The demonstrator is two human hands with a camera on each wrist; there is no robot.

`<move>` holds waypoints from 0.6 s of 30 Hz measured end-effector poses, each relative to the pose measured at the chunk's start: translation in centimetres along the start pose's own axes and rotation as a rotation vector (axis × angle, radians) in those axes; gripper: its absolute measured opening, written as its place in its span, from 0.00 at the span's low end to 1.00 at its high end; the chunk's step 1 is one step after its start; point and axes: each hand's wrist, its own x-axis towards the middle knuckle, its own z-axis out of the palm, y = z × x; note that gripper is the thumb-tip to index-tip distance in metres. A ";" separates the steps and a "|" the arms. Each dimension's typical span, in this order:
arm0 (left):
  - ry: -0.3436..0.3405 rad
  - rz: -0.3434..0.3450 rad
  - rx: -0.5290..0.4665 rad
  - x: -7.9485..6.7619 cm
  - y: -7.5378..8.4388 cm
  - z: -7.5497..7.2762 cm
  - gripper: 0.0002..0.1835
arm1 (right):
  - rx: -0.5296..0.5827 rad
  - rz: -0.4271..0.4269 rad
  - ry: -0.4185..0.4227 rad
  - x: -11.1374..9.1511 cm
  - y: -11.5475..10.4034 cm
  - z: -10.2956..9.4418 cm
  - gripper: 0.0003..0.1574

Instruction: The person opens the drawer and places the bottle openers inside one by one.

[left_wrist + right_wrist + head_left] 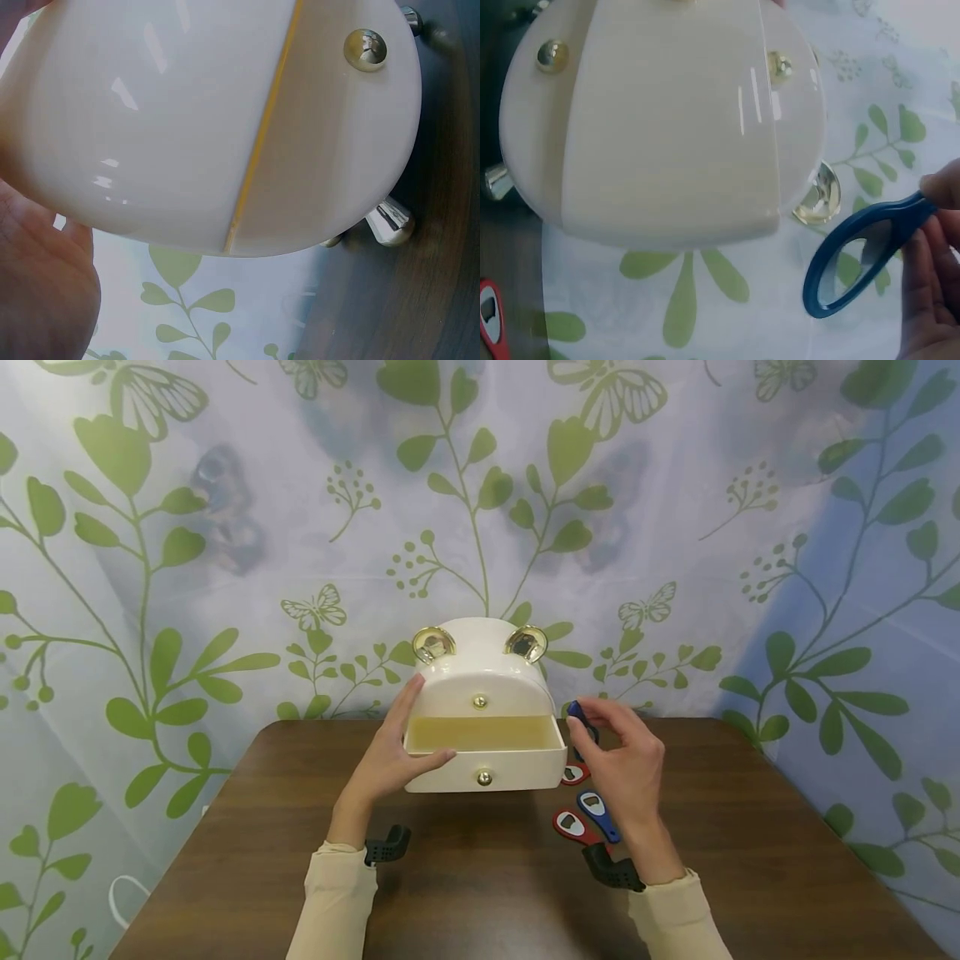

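Observation:
A glossy white storage box (480, 652) with gold ears stands on the table, its lower drawer (442, 774) pulled out toward me. The drawer's yellowish inside shows nothing lying in it. My left hand (382, 768) holds the box's left side, thumb across the drawer front; part of this hand also shows in the left wrist view. Beside the box's right side, my right hand (626, 764) pinches a blue bottle opener (909, 213) by its handle end. In the right wrist view its oval metal head points away from the fingers.
Right of the box on the brown table (480, 877) lie a blue bottle opener (598, 814) and a red one (573, 825). Another red opener (573, 773) lies farther back, partly hidden by the right hand. A leaf-patterned curtain (300, 527) hangs behind.

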 end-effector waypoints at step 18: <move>-0.017 -0.026 -0.054 -0.6 4.4 -0.8 0.58 | 0.162 0.026 0.016 -0.5 -0.2 3.1 0.16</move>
